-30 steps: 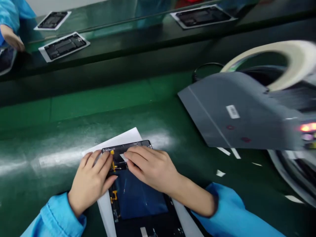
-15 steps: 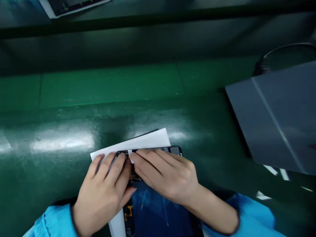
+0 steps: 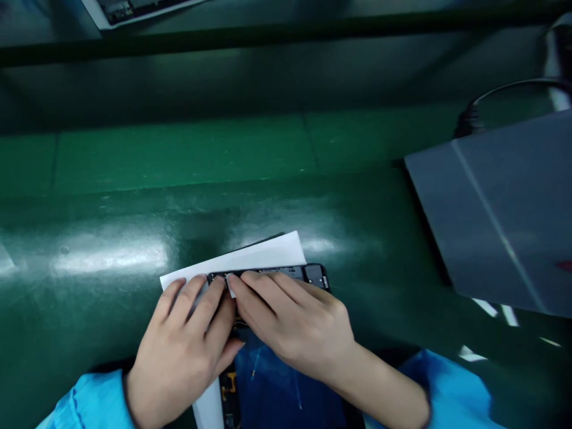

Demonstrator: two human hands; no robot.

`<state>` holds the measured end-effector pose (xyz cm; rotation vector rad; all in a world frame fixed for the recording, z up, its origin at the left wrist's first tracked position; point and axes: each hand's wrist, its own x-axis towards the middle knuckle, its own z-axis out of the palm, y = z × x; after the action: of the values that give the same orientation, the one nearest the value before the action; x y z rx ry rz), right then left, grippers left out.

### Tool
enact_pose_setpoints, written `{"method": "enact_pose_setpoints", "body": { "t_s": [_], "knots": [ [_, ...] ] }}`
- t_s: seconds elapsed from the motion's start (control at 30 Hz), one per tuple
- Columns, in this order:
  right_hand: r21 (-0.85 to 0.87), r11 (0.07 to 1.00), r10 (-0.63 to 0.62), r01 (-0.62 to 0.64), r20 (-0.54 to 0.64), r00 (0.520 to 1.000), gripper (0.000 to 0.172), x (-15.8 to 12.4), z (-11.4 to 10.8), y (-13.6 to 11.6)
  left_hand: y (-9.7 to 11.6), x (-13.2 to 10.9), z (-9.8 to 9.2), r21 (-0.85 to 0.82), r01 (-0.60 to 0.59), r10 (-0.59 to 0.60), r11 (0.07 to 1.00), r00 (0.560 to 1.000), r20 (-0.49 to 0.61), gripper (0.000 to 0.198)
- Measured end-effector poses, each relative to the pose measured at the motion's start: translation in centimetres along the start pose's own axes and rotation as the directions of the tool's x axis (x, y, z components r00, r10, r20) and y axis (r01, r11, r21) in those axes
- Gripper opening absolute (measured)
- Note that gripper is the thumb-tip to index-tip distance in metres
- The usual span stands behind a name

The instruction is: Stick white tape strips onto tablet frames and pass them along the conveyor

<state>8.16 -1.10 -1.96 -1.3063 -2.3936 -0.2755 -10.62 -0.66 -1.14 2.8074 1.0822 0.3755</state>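
A dark flat device (image 3: 286, 381) with a blue panel and black upper edge lies on a white sheet (image 3: 250, 257). My left hand (image 3: 185, 345) rests over its upper left corner, fingers spread, with fingertips on the black edge. Beside it, my right hand (image 3: 297, 325) bends over the upper edge, its fingers pressed together. The index fingertip lies on a small white strip (image 3: 231, 286) at that edge; the thumb is hidden beneath the hand. My two hands nearly touch near the strip.
On the right sits a large grey panel (image 3: 496, 214) with a black cable (image 3: 467, 119) behind it. White scraps (image 3: 471, 354) lie below the panel on the green table (image 3: 187, 155). Another device on white paper (image 3: 100, 18) is at the top left.
My right index fingertip has moved slightly left and now covers more of the white strip. The view has shifted a little. My left hand keeps nearly the same pose.
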Motion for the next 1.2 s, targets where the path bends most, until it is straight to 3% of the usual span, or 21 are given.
{"method": "enact_pose_setpoints", "body": {
  "t_s": [0.3,0.5,0.73,1.03,1.2],
  "knots": [
    [-0.045,0.998,0.052,-0.047,0.112,0.992,0.026,0.7,-0.6,-1.7,-0.3,0.0,-0.2,-0.015,-0.017,0.017,1.0,1.0,0.006,0.034],
    [-0.046,0.999,0.015,-0.014,0.025,1.0,0.029,0.1,-0.1,-1.0,-0.3,0.0,-0.2,0.005,-0.018,0.018,1.0,1.0,-0.019,0.032],
    [-0.029,0.999,0.021,-0.021,0.017,1.0,0.028,0.1,0.1,-0.7,-0.2,0.0,0.0,0.003,-0.008,0.008,1.0,1.0,-0.022,0.035],
    [-0.056,0.998,0.031,-0.021,0.169,0.985,0.028,1.1,-1.2,-1.8,-0.4,0.0,-0.2,-0.021,-0.01,0.009,1.0,1.0,-0.011,0.036],
    [-0.076,0.995,0.075,-0.057,0.257,0.964,0.03,0.9,-1.1,-2.5,-0.5,0.2,-0.3,-0.009,-0.009,0.009,1.0,1.0,-0.002,0.046]
  ]
}}
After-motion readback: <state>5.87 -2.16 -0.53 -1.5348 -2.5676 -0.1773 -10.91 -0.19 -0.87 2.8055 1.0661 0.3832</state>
